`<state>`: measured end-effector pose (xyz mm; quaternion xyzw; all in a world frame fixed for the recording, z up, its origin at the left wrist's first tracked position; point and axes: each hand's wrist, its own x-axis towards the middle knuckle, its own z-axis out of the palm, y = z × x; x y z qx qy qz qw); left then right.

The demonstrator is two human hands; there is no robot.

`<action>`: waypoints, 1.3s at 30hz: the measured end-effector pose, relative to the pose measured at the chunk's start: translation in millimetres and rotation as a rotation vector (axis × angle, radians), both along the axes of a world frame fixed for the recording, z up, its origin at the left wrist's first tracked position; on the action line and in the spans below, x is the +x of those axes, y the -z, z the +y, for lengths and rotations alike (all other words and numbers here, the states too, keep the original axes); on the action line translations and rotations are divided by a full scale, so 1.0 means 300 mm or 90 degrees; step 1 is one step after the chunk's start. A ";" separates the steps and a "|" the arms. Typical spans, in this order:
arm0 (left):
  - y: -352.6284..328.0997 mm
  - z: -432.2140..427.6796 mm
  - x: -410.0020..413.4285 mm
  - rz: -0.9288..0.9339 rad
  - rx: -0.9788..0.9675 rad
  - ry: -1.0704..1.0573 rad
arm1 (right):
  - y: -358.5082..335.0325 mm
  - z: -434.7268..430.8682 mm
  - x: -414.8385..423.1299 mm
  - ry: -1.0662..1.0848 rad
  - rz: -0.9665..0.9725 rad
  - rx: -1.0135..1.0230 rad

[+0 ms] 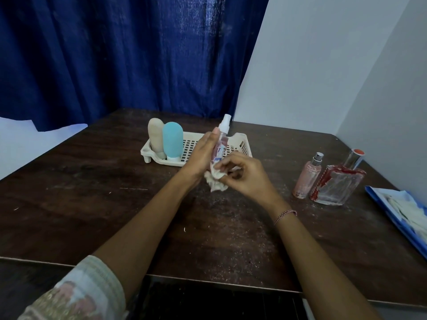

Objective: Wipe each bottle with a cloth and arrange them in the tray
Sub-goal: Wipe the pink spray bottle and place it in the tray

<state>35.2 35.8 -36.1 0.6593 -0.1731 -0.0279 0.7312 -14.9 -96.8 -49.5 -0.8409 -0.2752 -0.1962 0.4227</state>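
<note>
Spray bottle [221, 144] is hanging above the table [115, 204] by the tray [241, 138]; we are gripping it with the left hand [203, 154] and pinching the cloth [216, 180] to its base with the right hand [241, 175].

Spray bottle [221, 144] upright — crumpled cloth [216, 181] at base.

beige bottle [156, 137] | turquoise bottle [172, 140] | cream tray [241, 140] | navy curtain [115, 54]
</note>
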 end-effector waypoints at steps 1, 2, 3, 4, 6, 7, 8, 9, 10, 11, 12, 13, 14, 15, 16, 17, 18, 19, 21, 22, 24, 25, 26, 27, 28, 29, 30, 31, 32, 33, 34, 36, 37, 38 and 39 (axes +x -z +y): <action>0.000 0.001 0.001 -0.008 0.006 -0.016 | 0.005 0.000 0.002 -0.017 0.023 -0.047; -0.002 0.002 -0.001 -0.010 0.007 -0.026 | 0.010 -0.003 0.006 -0.026 0.044 -0.090; -0.001 0.004 0.001 -0.014 0.011 -0.030 | 0.014 -0.008 0.011 -0.029 0.062 -0.120; 0.002 0.004 0.002 -0.022 0.014 -0.032 | 0.016 -0.014 0.015 -0.028 0.075 -0.138; 0.006 0.006 0.000 -0.036 0.026 -0.038 | 0.020 -0.030 0.020 -0.021 0.093 -0.166; 0.007 0.010 0.002 -0.035 0.029 -0.041 | 0.022 -0.034 0.020 -0.023 0.109 -0.182; 0.009 0.013 0.004 -0.031 0.028 -0.041 | 0.023 -0.037 0.017 -0.027 0.132 -0.193; 0.012 0.016 0.006 -0.023 0.027 -0.039 | 0.020 -0.036 0.010 -0.033 0.158 -0.193; 0.013 0.017 0.005 -0.016 0.027 -0.035 | 0.014 -0.036 0.004 -0.036 0.184 -0.173; 0.015 0.018 0.006 -0.011 0.028 -0.031 | 0.008 -0.037 0.000 -0.027 0.204 -0.130; 0.018 0.019 0.006 -0.004 0.030 -0.028 | 0.000 -0.039 -0.002 -0.001 0.215 -0.069; 0.021 0.021 0.009 0.004 0.035 -0.028 | -0.005 -0.042 -0.001 0.042 0.215 -0.001; 0.021 0.023 0.008 0.011 0.040 -0.031 | -0.009 -0.043 0.003 0.089 0.205 0.066; 0.021 0.024 0.006 0.017 0.042 -0.032 | -0.008 -0.043 0.009 0.123 0.195 0.119; 0.022 0.023 0.005 0.021 0.040 -0.027 | -0.004 -0.039 0.015 0.137 0.194 0.150; 0.024 0.023 0.004 0.023 0.039 -0.017 | 0.002 -0.030 0.020 0.134 0.201 0.160; 0.025 0.023 -0.001 0.025 0.037 -0.005 | 0.012 -0.019 0.025 0.122 0.209 0.156; 0.025 0.023 -0.005 0.025 0.035 0.004 | 0.021 -0.009 0.030 0.104 0.214 0.150; 0.022 0.027 -0.023 0.019 0.033 0.011 | 0.031 0.009 0.036 0.083 0.214 0.152; 0.022 0.031 -0.027 0.017 0.037 0.005 | 0.032 0.016 0.041 0.082 0.208 0.156; 0.022 0.039 -0.031 0.011 0.055 -0.010 | 0.029 0.027 0.049 0.091 0.194 0.159; 0.021 0.044 -0.035 0.006 0.065 -0.017 | 0.022 0.033 0.053 0.095 0.190 0.165; 0.021 0.049 -0.036 0.005 0.071 -0.028 | 0.011 0.041 0.057 0.094 0.188 0.172; 0.020 0.054 -0.039 0.004 0.072 -0.045 | -0.003 0.050 0.063 0.091 0.186 0.175; 0.019 0.061 -0.037 -0.003 0.065 -0.067 | -0.017 0.063 0.071 0.090 0.185 0.174; 0.015 0.068 -0.040 -0.016 0.055 -0.095 | -0.030 0.078 0.081 0.097 0.187 0.168; 0.014 0.078 -0.041 -0.031 0.041 -0.124 | -0.041 0.094 0.091 0.108 0.189 0.164; 0.011 0.087 -0.045 -0.055 0.034 -0.154 | -0.047 0.110 0.102 0.119 0.186 0.164; 0.009 0.098 -0.044 -0.087 0.026 -0.182 | -0.051 0.126 0.112 0.124 0.177 0.170; 0.007 0.109 -0.049 -0.121 0.019 -0.203 | -0.051 0.139 0.120 0.126 0.166 0.179; 0.006 0.118 -0.051 -0.144 0.009 -0.216 | -0.050 0.149 0.126 0.127 0.155 0.187; 0.004 0.127 -0.059 -0.179 0.013 -0.237 | -0.047 0.159 0.136 0.145 0.135 0.198; 0.006 0.126 -0.060 -0.199 0.034 -0.250 | -0.045 0.159 0.143 0.160 0.126 0.202; 0.010 0.124 -0.057 -0.224 0.066 -0.265 | -0.043 0.158 0.153 0.178 0.119 0.203; 0.015 0.122 -0.052 -0.254 0.112 -0.292 | -0.044 0.159 0.165 0.198 0.117 0.203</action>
